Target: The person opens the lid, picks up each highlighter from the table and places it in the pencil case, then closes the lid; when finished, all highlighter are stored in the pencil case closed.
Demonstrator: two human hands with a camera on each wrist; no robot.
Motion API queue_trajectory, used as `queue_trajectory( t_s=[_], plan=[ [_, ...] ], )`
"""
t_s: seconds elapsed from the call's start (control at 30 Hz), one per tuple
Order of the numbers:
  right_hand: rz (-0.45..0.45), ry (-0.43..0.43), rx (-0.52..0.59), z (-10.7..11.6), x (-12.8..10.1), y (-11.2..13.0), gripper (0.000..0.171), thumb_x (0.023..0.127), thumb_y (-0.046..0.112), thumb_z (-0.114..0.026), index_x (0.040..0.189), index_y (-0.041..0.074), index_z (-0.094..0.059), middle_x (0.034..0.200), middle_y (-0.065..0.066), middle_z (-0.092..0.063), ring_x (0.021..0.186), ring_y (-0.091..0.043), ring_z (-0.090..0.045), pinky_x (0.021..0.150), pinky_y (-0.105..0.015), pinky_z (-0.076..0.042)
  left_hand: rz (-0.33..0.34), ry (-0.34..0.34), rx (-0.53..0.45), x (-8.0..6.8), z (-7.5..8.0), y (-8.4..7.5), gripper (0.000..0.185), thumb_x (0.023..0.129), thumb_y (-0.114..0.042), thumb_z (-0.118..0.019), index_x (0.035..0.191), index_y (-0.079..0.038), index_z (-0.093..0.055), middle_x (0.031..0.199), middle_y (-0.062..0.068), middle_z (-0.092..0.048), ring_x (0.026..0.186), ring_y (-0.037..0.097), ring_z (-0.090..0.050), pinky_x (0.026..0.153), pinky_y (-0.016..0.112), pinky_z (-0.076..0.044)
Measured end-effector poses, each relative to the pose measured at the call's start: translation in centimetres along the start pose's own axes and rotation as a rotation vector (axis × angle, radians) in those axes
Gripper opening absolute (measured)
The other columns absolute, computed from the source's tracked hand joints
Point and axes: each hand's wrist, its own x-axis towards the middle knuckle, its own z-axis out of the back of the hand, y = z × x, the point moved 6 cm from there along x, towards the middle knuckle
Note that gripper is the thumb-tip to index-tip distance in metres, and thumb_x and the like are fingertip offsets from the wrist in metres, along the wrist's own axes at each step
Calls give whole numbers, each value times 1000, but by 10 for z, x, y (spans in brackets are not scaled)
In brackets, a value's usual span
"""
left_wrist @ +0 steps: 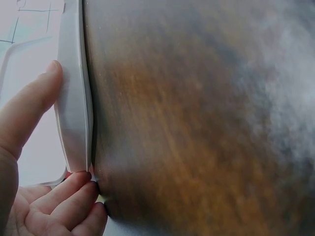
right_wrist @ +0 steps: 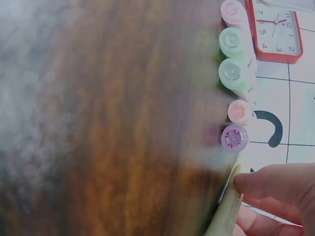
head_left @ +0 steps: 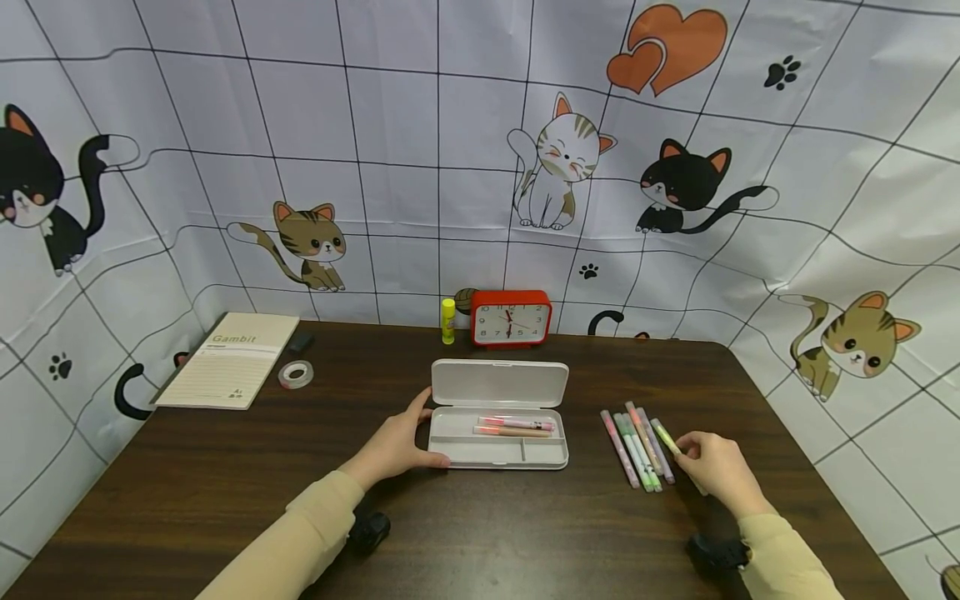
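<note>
A white pencil case lies on the table with its lid raised. Two markers, one pink and one with a tan barrel, rest in its long compartment. My left hand grips the case's left end; in the left wrist view, the thumb presses its front wall and the fingers bend against its end. To the right, my right hand pinches a yellow marker between thumb and fingers, close to the table. Several other markers lie side by side left of that hand.
At the back stand a red clock and a yellow glue stick. A notebook, a roll of tape and a small dark block lie at the back left. A cat-print curtain surrounds the dark wooden table.
</note>
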Motion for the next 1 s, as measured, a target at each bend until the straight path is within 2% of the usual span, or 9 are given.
queue_trajectory(
  t_s=[0.13, 0.37, 0.67, 1.0],
  plan=[
    [-12, 0, 23, -1, -1, -2, 17, 83, 6, -64, 95, -6, -66, 71, -5, -58, 54, -15, -48, 50, -30, -40, -4, -4, -2, -1, 1, -1, 115, 68, -39, -85, 151, -3, -15, 138, 19, -50, 128, 37, -45, 104, 54, -35],
    [28, -69, -5, 3, 0, 1, 13, 81, 4, -65, 92, -2, -68, 69, -1, -56, 59, -15, -46, 55, -31, -37, -17, -11, -3, -1, 2, -2, 114, 68, -37, -86, 151, -2, -16, 137, 19, -51, 128, 37, -46, 104, 54, -35],
    [70, -105, -11, 7, 1, 17, 13, 82, 7, -65, 94, 5, -69, 70, 1, -54, 57, -14, -42, 49, -30, -33, -19, -16, 4, -2, 2, -1, 115, 67, -38, -86, 151, -2, -16, 137, 18, -52, 127, 38, -45, 104, 54, -35],
    [95, -91, 9, 5, 2, 35, 14, 83, 8, -68, 96, 6, -70, 75, -1, -57, 59, -14, -43, 48, -29, -35, -4, -12, 3, -2, 2, 0, 115, 67, -39, -86, 151, -3, -16, 137, 18, -51, 128, 37, -45, 104, 54, -35]
  ],
)
